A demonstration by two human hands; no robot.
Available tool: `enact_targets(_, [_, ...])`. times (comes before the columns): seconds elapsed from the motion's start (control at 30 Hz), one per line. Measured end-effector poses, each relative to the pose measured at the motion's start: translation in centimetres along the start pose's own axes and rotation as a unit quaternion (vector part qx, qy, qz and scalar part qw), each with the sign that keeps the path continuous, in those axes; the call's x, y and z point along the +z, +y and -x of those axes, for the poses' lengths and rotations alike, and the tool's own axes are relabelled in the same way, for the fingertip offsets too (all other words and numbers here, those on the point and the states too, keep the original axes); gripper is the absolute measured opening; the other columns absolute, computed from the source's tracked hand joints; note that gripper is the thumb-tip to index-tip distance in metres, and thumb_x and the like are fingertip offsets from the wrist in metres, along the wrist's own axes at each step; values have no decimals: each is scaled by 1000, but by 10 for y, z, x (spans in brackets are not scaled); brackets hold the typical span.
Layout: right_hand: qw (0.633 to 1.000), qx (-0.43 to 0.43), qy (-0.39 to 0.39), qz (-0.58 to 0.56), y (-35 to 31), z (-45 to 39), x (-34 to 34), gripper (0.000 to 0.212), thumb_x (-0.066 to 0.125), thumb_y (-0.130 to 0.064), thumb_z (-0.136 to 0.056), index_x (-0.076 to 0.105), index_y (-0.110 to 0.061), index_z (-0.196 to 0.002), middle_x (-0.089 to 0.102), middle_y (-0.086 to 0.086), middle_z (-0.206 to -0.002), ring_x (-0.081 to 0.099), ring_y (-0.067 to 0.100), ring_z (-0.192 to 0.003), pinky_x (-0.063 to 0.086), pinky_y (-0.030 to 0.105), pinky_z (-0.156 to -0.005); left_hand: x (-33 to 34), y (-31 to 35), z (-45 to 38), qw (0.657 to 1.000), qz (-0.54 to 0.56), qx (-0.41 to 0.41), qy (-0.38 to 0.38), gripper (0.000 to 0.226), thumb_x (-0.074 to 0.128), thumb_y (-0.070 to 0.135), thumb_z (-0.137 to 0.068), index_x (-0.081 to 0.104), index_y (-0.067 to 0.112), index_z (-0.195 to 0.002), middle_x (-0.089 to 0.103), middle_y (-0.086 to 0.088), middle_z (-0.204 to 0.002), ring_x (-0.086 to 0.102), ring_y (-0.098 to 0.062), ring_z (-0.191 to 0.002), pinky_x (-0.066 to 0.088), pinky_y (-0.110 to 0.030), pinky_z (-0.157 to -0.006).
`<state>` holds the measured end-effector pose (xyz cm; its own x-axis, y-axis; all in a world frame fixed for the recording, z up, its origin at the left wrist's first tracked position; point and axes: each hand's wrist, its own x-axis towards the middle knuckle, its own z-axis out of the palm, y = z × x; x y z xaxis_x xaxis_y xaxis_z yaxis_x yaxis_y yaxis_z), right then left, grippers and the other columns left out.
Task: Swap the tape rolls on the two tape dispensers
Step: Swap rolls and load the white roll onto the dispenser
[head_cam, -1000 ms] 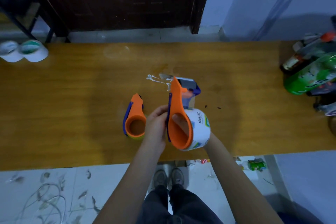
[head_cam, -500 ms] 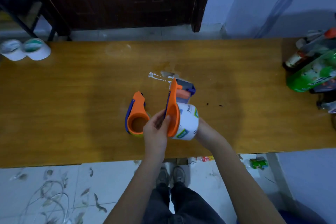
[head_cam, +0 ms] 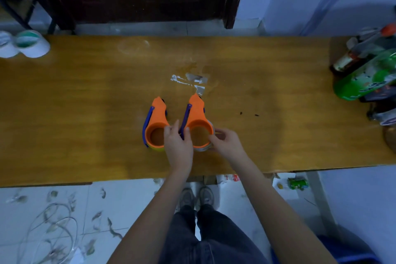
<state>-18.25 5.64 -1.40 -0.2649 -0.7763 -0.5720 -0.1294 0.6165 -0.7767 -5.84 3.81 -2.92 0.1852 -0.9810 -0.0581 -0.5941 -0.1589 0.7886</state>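
Two orange tape dispensers lie side by side mid-table [head_cam: 85, 113], noses pointing away toward the door. The left hand [head_cam: 178, 146] pinches the right dispenser [head_cam: 197, 122]; the right hand [head_cam: 227, 142] grips its tape roll [head_cam: 203, 148]. The left dispenser [head_cam: 156, 124] lies untouched.

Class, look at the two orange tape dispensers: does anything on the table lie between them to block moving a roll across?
Only the left hand sits between the left dispenser and the right dispenser; no other object lies there.

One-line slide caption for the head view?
Both hands set the right orange dispenser down beside the left one.
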Motion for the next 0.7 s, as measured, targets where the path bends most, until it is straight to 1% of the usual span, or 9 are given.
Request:
enact_targets(0.07, [1000, 2, 11, -22, 6, -1, 6, 30, 56, -10, -89, 58, 2, -117, 64, 10, -93, 65, 22, -79, 57, 33, -68, 2, -3, 0, 1000, 19, -18, 8, 42, 55, 23, -94, 50, 4, -131, 55, -8, -109, 54, -19, -97, 42, -27, -81])
enact_targets(0.17, [1000, -3, 19, -18, 12, -1, 13, 18, 53, -13, -91, 64, -2, -101, 65, 8, -80, 64, 15, -67, 58, 29, -61, 5, -7, 1, 1000, 27, -7, -3, 26, 53, 21, -94, 59, 7, -115, 57, -8, -107, 57, -22, -97, 43, -25, -78])
enact_targets(0.23, [1000, -10, 23, 4, 14, -2, 16, 16, 51, -13, -92, 64, -4, -94, 67, 18, -87, 67, 24, -72, 60, 37, -66, 6, -10, 4, 1000, 12, 0, -16, 25, 51, 21, -95, 59, 8, -115, 58, -8, -109, 57, -22, -98, 42, -23, -77])
enact_targets(0.33, [998, -27, 37, 48, 15, -5, 16, 23, 49, -14, -92, 64, 3, -97, 67, 28, -96, 65, 41, -86, 54, 58, -78, 5, -14, 9, 999, -22, 18, -38, 30, 49, 21, -96, 56, 9, -123, 58, -7, -117, 57, -21, -103, 42, -21, -80])
enact_targets(0.4, [996, -38, 39, 77, 13, -5, 17, 27, 48, -17, -93, 63, 4, -101, 67, 28, -97, 64, 42, -88, 52, 59, -79, 4, -15, 10, 998, -29, 16, -45, 33, 50, 19, -95, 55, 10, -126, 58, -7, -121, 57, -22, -106, 43, -23, -81])
enact_targets(0.47, [993, -51, 43, 102, 10, -5, 17, 29, 48, -19, -94, 63, 4, -100, 67, 26, -96, 64, 40, -86, 53, 54, -78, 3, -13, 10, 998, -52, 11, -41, 35, 52, 19, -94, 54, 12, -127, 58, -5, -124, 57, -22, -109, 46, -26, -80])
enact_targets(0.53, [989, -55, 49, 126, 8, -7, 17, 29, 47, -18, -94, 63, 6, -97, 67, 25, -88, 63, 38, -78, 53, 40, -63, 3, -10, 9, 993, -110, 10, -49, 38, 53, 21, -93, 52, 13, -130, 56, -3, -129, 54, -22, -115, 49, -32, -80])
enact_targets(0.6, [984, -52, 51, 159, 6, -9, 17, 30, 45, -17, -95, 62, 6, -96, 59, 16, -75, 53, 28, -64, 36, 26, -48, 4, -7, 7, 987, -149, 6, -64, 40, 54, 21, -92, 50, 15, -132, 55, -2, -132, 50, -22, -119, 49, -34, -82])
enact_targets(0.7, [978, -44, 58, 197, 5, -10, 18, 28, 42, -16, -97, 61, 4, -99, 51, 7, -73, 45, 21, -62, 25, 22, -44, 4, -5, 6, 984, -165, 5, -68, 41, 53, 18, -92, 50, 16, -132, 55, -1, -131, 49, -22, -118, 49, -33, -80])
